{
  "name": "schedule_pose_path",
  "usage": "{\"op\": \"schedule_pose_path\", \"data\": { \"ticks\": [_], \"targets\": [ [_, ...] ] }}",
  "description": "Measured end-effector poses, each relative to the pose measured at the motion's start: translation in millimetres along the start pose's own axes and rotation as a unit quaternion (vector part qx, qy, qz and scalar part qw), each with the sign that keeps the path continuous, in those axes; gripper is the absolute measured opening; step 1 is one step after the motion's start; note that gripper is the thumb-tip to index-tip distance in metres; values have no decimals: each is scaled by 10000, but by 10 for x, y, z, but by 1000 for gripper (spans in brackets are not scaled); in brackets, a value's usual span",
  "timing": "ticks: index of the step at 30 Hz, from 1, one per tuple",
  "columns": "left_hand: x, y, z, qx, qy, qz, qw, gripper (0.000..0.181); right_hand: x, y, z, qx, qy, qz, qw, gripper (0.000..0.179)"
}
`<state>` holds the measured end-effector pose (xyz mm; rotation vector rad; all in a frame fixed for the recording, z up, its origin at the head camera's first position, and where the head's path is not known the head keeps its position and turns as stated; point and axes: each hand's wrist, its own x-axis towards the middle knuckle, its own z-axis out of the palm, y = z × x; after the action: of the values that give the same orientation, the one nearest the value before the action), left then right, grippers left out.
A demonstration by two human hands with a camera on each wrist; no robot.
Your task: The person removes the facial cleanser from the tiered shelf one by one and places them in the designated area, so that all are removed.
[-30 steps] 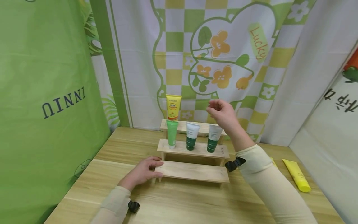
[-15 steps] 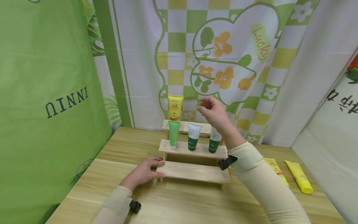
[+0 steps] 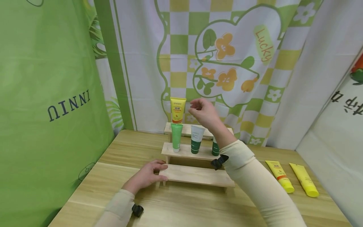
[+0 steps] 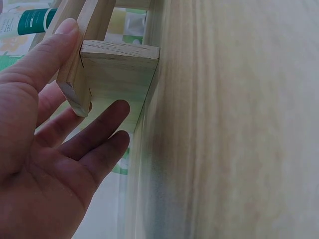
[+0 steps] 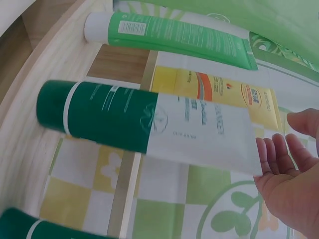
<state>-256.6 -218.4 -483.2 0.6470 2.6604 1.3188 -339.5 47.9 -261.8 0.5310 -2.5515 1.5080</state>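
Note:
A three-step wooden display rack (image 3: pixel 195 175) stands on the table. My left hand (image 3: pixel 148 174) grips the left end of its lowest step, thumb on top and fingers around the edge and beneath. My right hand (image 3: pixel 204 113) is raised over the top step, its fingers loosely bent with nothing between them. Just left of those fingers, a yellow tube (image 3: pixel 177 110) stands upright on the top step. On the middle step stand a light green tube (image 3: pixel 176 137) and two white-and-green tubes; the nearer one (image 5: pixel 149 127) crosses the right wrist view, and the right-hand one (image 3: pixel 215 148) is partly hidden by my forearm.
Two more yellow tubes, one with an orange band (image 3: pixel 280 177) and a plainer one (image 3: pixel 304 180), lie on the table (image 3: pixel 181 208) at the right. A patterned curtain (image 3: pixel 227 63) hangs close behind the rack, with a green cloth (image 3: pixel 56 142) on the left.
My right hand has moved left along the top step towards the standing yellow tube, uncovering the banded yellow tube on the table. My left hand stays on the rack's lowest step.

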Motion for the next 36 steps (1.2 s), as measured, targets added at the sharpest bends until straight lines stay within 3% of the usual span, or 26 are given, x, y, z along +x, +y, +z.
{"op": "schedule_pose_path", "data": {
  "ticks": [11, 22, 28, 36],
  "targets": [
    [-33, -10, 11, -71, -2, -40, 10000, 62, 133, -4, 160, 107, -27, 216, 9997, 30],
    [-41, -41, 8, -34, 6, -6, 10000, 61, 229, -56, 308, -90, -113, 669, 9977, 42],
    [-13, -59, 7, -4, 23, 13, 10000, 61, 251, -81, 328, -123, -149, 710, 9973, 49],
    [14, -51, 0, -20, -18, -12, 10000, 60, 263, -116, 337, -172, -318, 838, 9958, 45]
  ]
}}
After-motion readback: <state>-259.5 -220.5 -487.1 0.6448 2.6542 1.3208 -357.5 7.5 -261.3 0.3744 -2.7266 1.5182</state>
